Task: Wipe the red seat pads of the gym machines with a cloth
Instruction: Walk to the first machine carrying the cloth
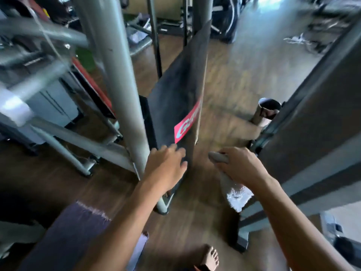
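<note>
Wooden flooring (pixel 224 79) runs between grey gym machines (pixel 48 106), a red seat pad (pixel 93 89) at ten o'clock, well apart from both hands. The left hand (pixel 166 165) rests loosely spread fingers on a dark panel (pixel 175 94); at its three o'clock the right hand (pixel 240 165) curls its fingers round a grey cloth (pixel 237 195).

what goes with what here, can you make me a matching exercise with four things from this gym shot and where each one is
Things:
1. cloth
2. red sticker
3. red seat pad
4. bare foot

Places:
a. on the dark panel
b. on the wooden floor, at the bottom of the view
c. gripped in the right hand
d. left of the grey post

Pairs: 1-c, 2-a, 3-d, 4-b
</note>
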`<action>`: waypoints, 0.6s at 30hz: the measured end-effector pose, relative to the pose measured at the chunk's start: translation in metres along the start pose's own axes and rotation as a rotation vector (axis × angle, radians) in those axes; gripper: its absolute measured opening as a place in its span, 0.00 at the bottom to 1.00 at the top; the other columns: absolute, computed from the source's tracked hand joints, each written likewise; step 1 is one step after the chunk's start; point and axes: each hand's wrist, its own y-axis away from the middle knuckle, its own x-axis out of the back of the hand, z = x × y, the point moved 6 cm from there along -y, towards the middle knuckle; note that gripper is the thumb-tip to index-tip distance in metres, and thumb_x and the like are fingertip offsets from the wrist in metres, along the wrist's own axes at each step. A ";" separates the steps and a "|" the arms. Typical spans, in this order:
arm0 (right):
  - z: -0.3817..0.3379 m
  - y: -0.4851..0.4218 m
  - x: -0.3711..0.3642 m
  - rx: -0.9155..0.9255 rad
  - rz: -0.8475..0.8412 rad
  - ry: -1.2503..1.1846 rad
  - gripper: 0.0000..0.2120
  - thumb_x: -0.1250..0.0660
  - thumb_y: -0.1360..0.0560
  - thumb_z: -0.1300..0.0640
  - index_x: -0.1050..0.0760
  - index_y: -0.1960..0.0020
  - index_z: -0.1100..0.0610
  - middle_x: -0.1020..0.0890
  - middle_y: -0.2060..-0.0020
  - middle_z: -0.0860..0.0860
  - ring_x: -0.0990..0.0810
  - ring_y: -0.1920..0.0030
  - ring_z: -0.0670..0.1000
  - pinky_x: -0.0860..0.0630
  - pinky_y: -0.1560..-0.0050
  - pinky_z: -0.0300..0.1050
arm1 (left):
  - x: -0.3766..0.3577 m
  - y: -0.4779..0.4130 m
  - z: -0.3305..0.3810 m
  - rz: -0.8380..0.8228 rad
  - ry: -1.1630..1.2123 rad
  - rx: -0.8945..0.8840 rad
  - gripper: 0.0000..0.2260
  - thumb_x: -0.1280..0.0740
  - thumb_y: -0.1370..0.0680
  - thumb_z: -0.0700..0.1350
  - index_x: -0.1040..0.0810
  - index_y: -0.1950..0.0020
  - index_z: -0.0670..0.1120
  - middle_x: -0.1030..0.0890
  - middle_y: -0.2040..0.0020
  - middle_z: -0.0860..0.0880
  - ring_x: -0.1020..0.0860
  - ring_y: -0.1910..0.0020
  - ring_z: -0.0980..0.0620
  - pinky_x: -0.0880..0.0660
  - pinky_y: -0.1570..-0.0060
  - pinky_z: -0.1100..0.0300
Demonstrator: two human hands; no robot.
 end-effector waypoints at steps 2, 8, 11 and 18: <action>0.028 -0.013 0.017 -0.025 0.025 -0.001 0.10 0.29 0.26 0.44 0.21 0.51 0.49 0.16 0.54 0.52 0.18 0.50 0.59 0.27 0.57 0.49 | 0.001 -0.032 0.023 -0.004 0.006 -0.031 0.14 0.41 0.18 0.54 0.23 0.37 0.51 0.21 0.40 0.50 0.23 0.40 0.45 0.28 0.42 0.50; 0.097 -0.044 0.059 -0.121 0.059 0.002 0.09 0.30 0.25 0.46 0.22 0.50 0.50 0.17 0.52 0.53 0.19 0.48 0.59 0.26 0.55 0.49 | 0.008 -0.115 0.081 0.015 0.029 -0.095 0.14 0.41 0.18 0.54 0.22 0.38 0.52 0.21 0.41 0.52 0.22 0.41 0.47 0.25 0.44 0.52; 0.123 -0.061 0.070 -0.160 0.060 -0.014 0.10 0.30 0.25 0.47 0.21 0.47 0.49 0.17 0.52 0.53 0.18 0.49 0.58 0.24 0.53 0.49 | 0.005 -0.154 0.102 -0.015 0.065 -0.116 0.11 0.41 0.18 0.53 0.22 0.42 0.51 0.21 0.41 0.52 0.22 0.43 0.47 0.25 0.47 0.52; 0.169 -0.124 0.085 -0.216 0.080 -0.107 0.08 0.30 0.24 0.49 0.20 0.50 0.53 0.17 0.57 0.52 0.18 0.55 0.54 0.21 0.55 0.50 | -0.002 -0.252 0.133 -0.068 0.093 -0.172 0.10 0.40 0.18 0.52 0.22 0.41 0.51 0.21 0.43 0.52 0.21 0.43 0.47 0.27 0.49 0.54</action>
